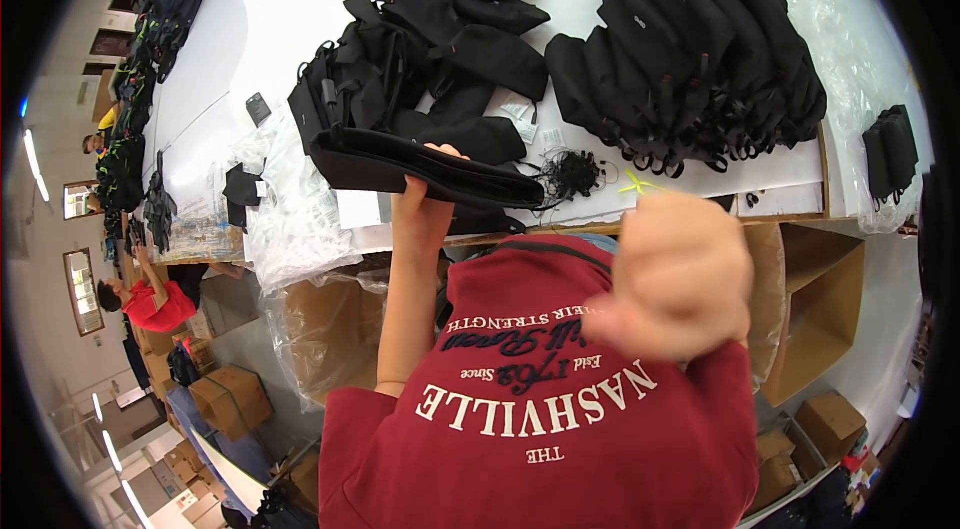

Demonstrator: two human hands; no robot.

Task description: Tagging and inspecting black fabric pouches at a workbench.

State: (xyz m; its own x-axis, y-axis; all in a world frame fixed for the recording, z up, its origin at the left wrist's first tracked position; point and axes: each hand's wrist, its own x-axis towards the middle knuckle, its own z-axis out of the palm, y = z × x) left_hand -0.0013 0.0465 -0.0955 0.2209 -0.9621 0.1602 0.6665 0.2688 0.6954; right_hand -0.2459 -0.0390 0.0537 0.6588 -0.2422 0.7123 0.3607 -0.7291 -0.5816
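My left hand (424,204) is closed on the edge of a black fabric pouch (365,161), thumb on its near side, and holds it up over the table's near edge. The pouch lies lengthwise, its long opening facing up. Raised at the right, my right hand (680,274) is curled into a fist and smeared by motion; what it holds, if anything, is hidden. A thin yellow-green piece (636,185) shows just beyond its knuckles, and I cannot tell whether the hand touches it. Between the hands, a tangle of small black cords (572,175) lies on the table.
Behind the held pouch is a loose heap of black pouches (440,39); a denser stack (700,39) stands at the right. Clear plastic (300,229) hangs over the white table's (290,19) edge. Open cardboard boxes (815,304) stand below. Another person (160,301) works at the far left.
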